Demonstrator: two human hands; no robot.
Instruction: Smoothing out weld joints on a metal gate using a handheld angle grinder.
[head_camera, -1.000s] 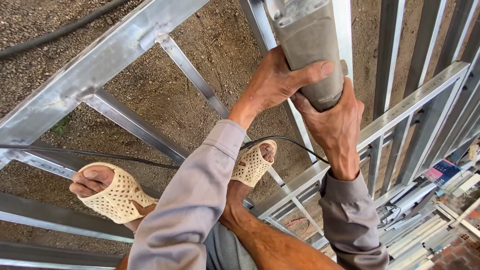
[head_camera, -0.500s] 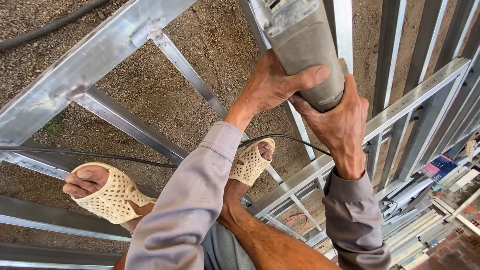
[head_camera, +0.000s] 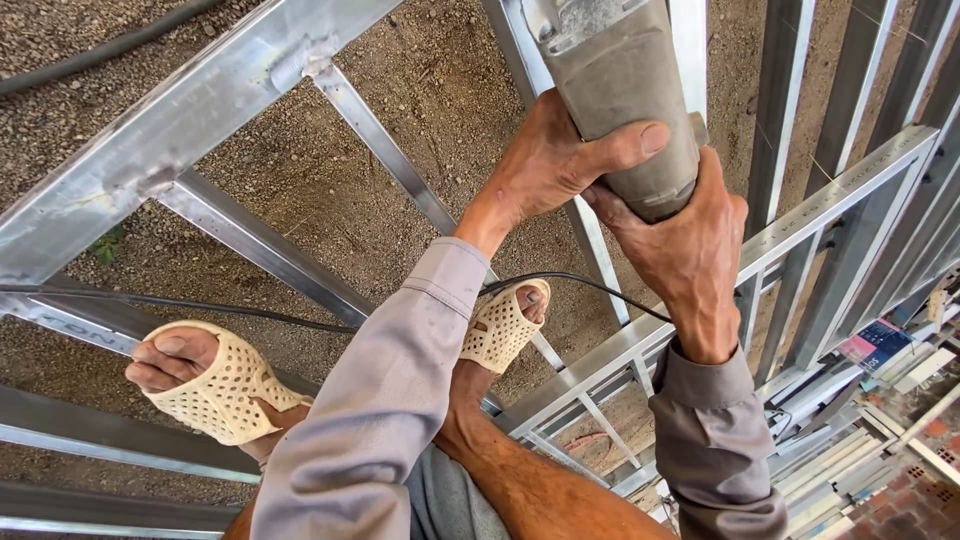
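Both hands, left hand (head_camera: 545, 165) and right hand (head_camera: 685, 250), grip the grey power tool (head_camera: 620, 90).

A grey power tool (head_camera: 615, 90), cream perforated sandals (head_camera: 215, 385), grey sleeves (head_camera: 380, 400) and silver metal bars (head_camera: 180, 150) are seen.

Bare gravel ground (head_camera: 300, 170) fills the view, brown and pebbly. A large frame of galvanised steel bars (head_camera: 200, 90) lies flat on it, its bars crossing at angles from the upper left toward the lower right. A black cable (head_camera: 90, 50) rests on the gravel near the top left corner. A small green weed (head_camera: 105, 243) grows beside one bar at the left.
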